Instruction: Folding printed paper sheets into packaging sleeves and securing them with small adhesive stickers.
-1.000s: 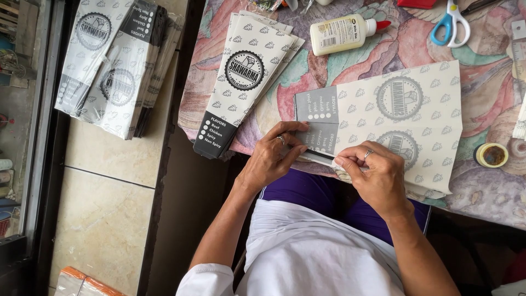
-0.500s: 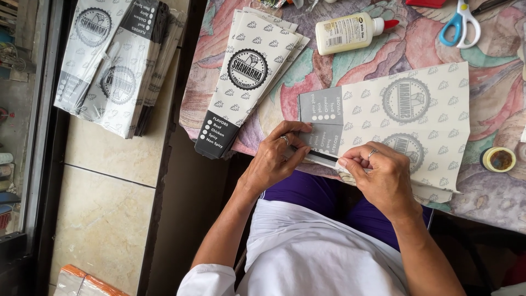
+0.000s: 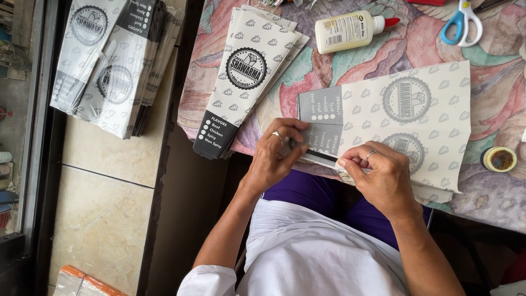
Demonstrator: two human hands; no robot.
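A flat printed paper sheet (image 3: pixel 405 120), pale with round emblems and a grey panel, lies on the patterned tablecloth (image 3: pixel 339 66) at the near table edge. My left hand (image 3: pixel 274 156) pinches the sheet's near left corner by the grey panel, a ring on one finger. My right hand (image 3: pixel 383 178) presses and folds the sheet's near edge, fingertips on a dark strip. A stack of finished cone-shaped paper sleeves (image 3: pixel 246 77) lies to the left on the table.
A white glue bottle with a red cap (image 3: pixel 350 30) and blue-handled scissors (image 3: pixel 463 22) lie at the far side. A small round tape roll (image 3: pixel 498 159) sits at the right. More stacked sleeves (image 3: pixel 109 60) lie on the tiled floor, left.
Both hands stay on the sheet's near edge; the fingers shift slightly along the fold. The view has tilted a little.
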